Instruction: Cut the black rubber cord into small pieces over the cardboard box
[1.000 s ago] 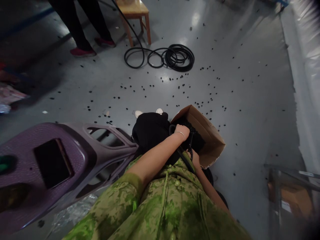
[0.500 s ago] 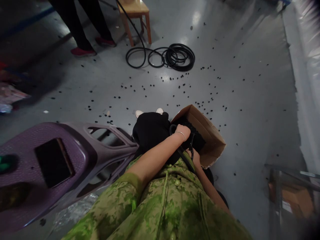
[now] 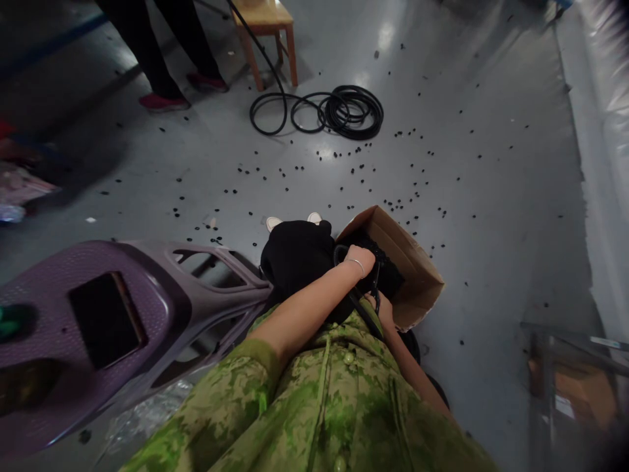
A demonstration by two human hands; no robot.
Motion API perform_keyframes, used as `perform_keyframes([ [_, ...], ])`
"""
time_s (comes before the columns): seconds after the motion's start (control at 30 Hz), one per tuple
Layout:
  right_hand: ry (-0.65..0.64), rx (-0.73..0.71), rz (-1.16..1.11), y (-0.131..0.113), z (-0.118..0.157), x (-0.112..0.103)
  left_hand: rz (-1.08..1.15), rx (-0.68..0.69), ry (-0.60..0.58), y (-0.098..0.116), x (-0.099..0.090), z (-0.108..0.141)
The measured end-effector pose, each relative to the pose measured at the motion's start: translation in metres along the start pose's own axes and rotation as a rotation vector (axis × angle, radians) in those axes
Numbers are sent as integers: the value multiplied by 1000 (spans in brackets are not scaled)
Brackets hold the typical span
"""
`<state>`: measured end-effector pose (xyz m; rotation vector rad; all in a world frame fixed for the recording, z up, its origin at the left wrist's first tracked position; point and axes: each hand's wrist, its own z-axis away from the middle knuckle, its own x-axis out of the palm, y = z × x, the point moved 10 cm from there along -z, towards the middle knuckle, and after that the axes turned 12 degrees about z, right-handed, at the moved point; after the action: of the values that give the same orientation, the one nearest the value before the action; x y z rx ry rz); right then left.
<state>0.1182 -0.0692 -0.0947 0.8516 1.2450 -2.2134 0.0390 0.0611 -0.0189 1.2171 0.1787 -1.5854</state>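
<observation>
My left hand, with a thin bracelet at the wrist, is closed in a fist above my lap. A black hose loops out beside its fingers and runs back under the wrist toward my waist. Below it, my right hand is closed with bent fingers, and a thin black piece stretches between the two hands. What the right fingers grip is mostly hidden. Both hands are at the near side of an open cardboard box, which holds a dark mass of small black parts.
A purple plastic stool on the left bears a phone. Ahead lie a coiled black hose and many small black rings on the floor. A wooden stool and a person's legs are beyond. A clear bin stands right.
Hardly anything differs. Both hands keep their place at the box, and the hose loop on the floor has shifted very slightly to the right.
</observation>
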Motion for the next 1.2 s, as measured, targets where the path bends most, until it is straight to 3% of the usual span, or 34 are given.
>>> perform_keyframes([
  [0.23, 31, 2, 12, 0, 1, -4, 7, 54, -49, 6, 4, 0],
  [0.5, 49, 11, 11, 1, 1, -5, -21, 134, 26, 13, 0, -1],
  [0.7, 86, 3, 9, 0, 1, -7, 13, 27, -30, 4, 2, -1],
  [0.97, 96, 25, 15, 1, 1, -9, 25, -87, 37, -8, -5, 5],
  [1.2, 79, 36, -12, 4, 1, -6, 9, -101, 60, -12, -7, 3],
])
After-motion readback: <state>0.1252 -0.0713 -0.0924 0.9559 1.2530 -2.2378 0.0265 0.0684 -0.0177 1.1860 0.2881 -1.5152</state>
